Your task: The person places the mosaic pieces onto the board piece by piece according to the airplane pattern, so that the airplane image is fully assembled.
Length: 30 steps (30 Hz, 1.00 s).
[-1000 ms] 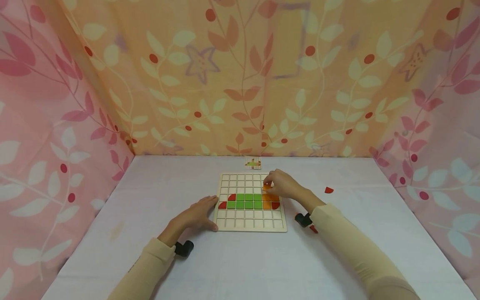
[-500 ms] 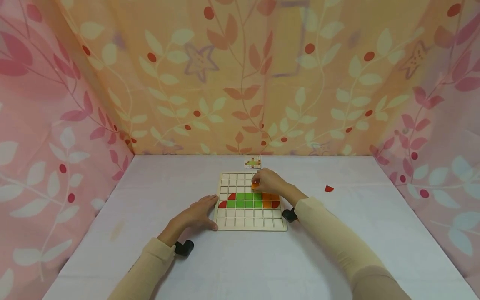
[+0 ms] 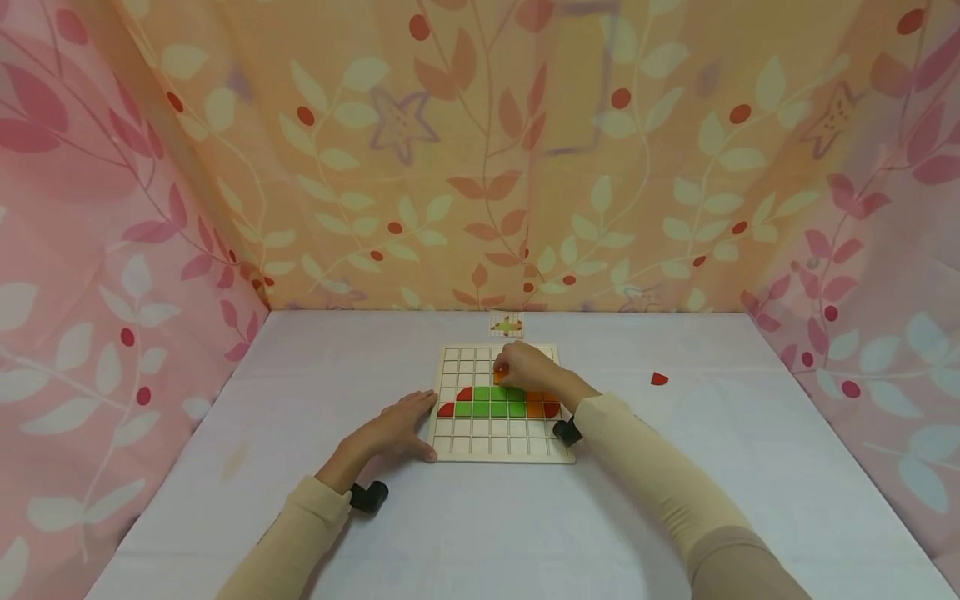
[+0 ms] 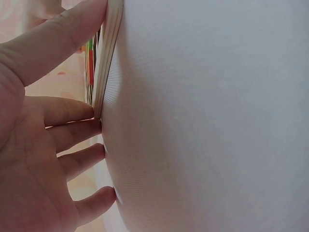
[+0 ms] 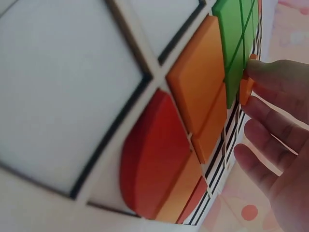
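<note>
A wooden grid board lies on the white table with green square tiles set in two rows. At the rows' left end are red rounded tiles. Orange tiles and another red rounded tile fill the right end, partly covered by my right arm in the head view. My right hand pinches an orange tile between thumb and index finger, just above the green tiles. My left hand rests at the board's left edge, thumb and fingers spread, touching its side.
Beyond the board's far edge lies a small pattern card. A loose red tile sits on the table to the right. Patterned cloth walls the table at the back and both sides.
My right hand has moved left across the board from its right columns, carrying the orange tile to above the middle. The left hand has stayed at the board's edge.
</note>
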{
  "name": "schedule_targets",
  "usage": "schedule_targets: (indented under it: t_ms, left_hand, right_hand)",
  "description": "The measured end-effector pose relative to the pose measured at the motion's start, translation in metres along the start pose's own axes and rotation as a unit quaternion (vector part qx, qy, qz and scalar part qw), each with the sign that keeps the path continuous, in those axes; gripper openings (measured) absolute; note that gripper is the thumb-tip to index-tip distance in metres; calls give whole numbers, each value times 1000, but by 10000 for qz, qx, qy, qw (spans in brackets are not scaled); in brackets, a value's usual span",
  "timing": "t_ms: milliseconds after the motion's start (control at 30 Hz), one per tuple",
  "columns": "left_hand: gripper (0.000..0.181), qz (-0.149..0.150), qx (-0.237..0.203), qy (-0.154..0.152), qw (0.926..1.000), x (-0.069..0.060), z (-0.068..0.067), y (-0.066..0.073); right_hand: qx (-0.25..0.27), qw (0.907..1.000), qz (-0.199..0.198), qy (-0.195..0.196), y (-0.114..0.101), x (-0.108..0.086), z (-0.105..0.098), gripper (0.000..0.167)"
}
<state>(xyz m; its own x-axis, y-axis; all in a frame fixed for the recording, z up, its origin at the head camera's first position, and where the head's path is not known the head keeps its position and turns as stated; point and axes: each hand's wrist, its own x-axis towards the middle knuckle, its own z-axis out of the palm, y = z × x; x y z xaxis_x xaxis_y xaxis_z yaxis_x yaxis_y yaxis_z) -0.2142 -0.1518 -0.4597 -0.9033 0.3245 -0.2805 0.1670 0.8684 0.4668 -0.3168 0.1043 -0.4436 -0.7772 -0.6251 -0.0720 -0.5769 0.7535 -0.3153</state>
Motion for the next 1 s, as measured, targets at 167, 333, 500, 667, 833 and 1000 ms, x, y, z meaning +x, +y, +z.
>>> schedule_targets:
  t_ms: [167,333,500,667,833,1000]
  left_hand:
    - [103,9,-6,1,10000,0,1,0]
    - [103,97,-16,10,10000,-1,1,0]
    - [103,161,-19,7,9999,-2,0,-1]
    - [102,143,14,-4,9999,-2,1,-1]
    - [103,95,22,-16,10000,-1,0,0]
    - [104,90,31,-16,10000,0,0,-1]
  right_hand:
    - [72,10000,33,-57,-2,1,1,22]
    - [131,9998,-45,-135,-3,2,2,23]
    - [127,9998,-59,-103,-3,1,3,23]
    - [72,9999,-83,18,-6,-1,3,21]
    - [137,9996,-107,215,-5,-4,-1,21]
    - [299,9987,-143,392,2,-10,-9,20]
